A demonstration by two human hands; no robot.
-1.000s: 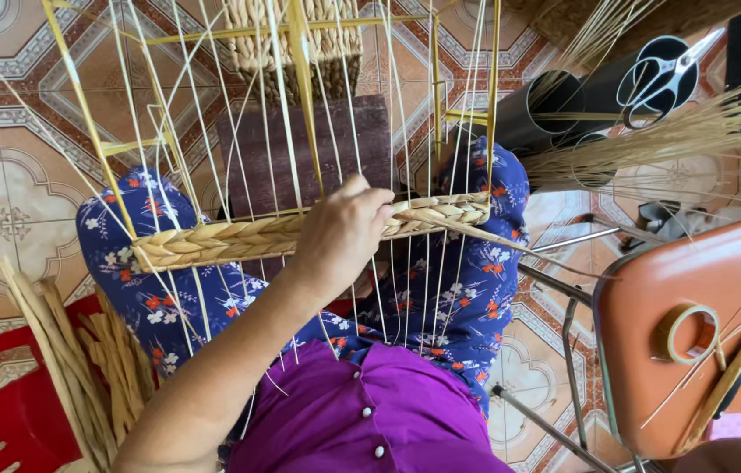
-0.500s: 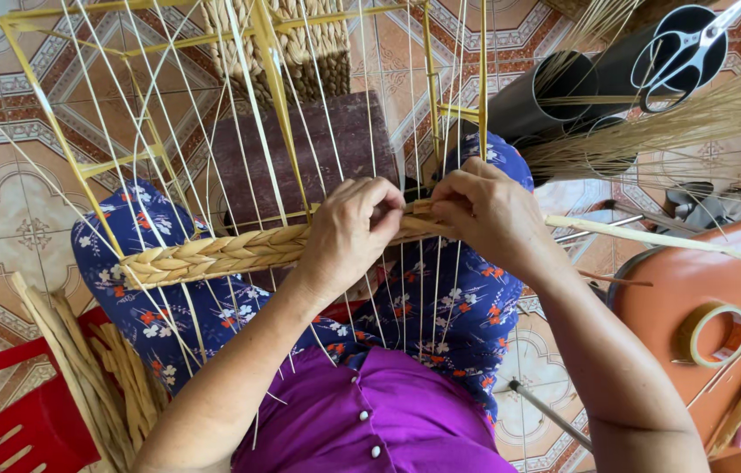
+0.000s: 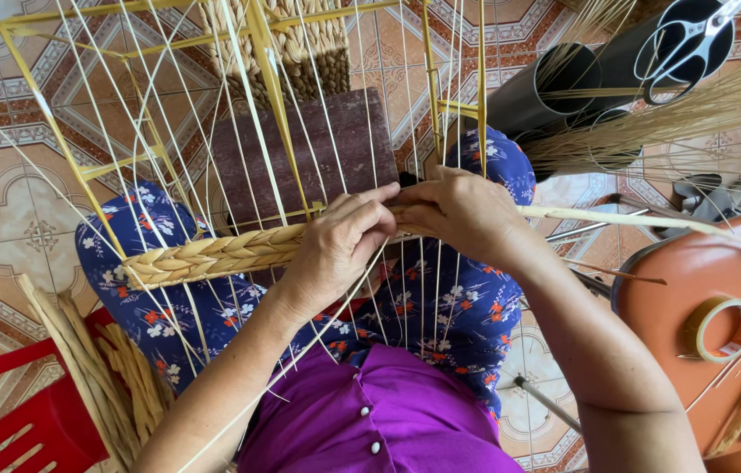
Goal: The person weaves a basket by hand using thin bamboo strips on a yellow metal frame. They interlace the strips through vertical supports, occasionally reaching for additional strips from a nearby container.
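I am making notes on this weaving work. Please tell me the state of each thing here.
Left hand: fingers pinching the braid.
Right hand: gripping the loose strand end.
Braid: partly woven across the upright strands.
Scissors: closed, lying on dark tubes.
Tape roll: flat on orange stool.

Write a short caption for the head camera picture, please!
Both hands, left hand and right hand, work a braided straw band across thin upright strands.

Bright, even daylight fills the scene with only soft shadows under the hands, a mild sheen lies on the patterned floor tiles (image 3: pixel 3 219), everything stays sharp, and the wide lens bends the edges outward.
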